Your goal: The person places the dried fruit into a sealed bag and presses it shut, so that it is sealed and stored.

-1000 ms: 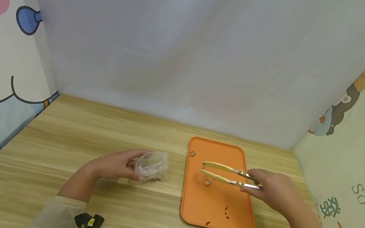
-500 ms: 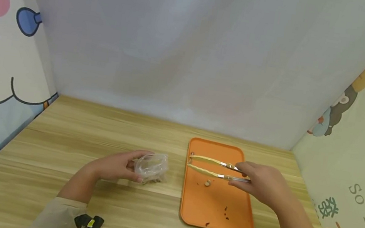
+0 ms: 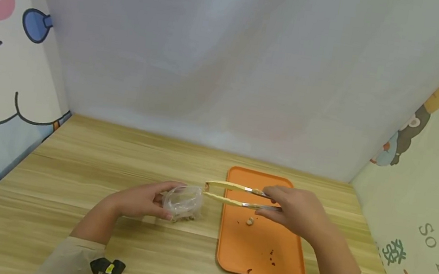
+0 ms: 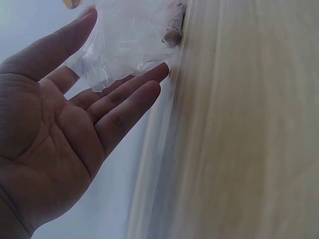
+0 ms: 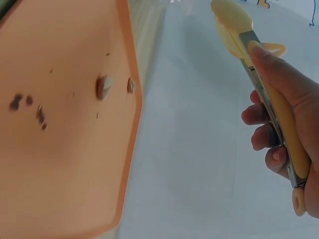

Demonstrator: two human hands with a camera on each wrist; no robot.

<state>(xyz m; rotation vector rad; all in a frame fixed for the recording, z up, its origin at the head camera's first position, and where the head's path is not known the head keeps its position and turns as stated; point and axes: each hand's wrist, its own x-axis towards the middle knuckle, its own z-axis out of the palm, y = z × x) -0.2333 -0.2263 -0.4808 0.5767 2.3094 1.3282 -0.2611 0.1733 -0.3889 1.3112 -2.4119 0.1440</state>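
The left hand (image 3: 136,200) holds the clear bag (image 3: 182,202) at its mouth, thumb on the near side and fingers on the far side, the mouth spread and facing up. The palm is well clear of the plastic in the left wrist view. Small lumps (image 4: 172,38) show at the bottom of the bag, low by the table (image 3: 168,261).

The right hand (image 3: 297,211) grips the tongs (image 3: 231,185), thumb along one arm and fingers round the other. The yellow tips stand apart with a brown piece (image 3: 207,186) between them, just beside the right edge of the bag's mouth (whether tips and plastic touch cannot be told).

The orange tray (image 3: 259,241) lies on the table right of the bag, under the tongs' metal arms. A pale piece (image 3: 250,221) sits on its floor. The right wrist view shows a second piece (image 5: 131,85) against the rim. Dark crumbs (image 3: 271,258) are scattered over the tray's near part. A grey sheet (image 3: 234,64) hangs behind the table.
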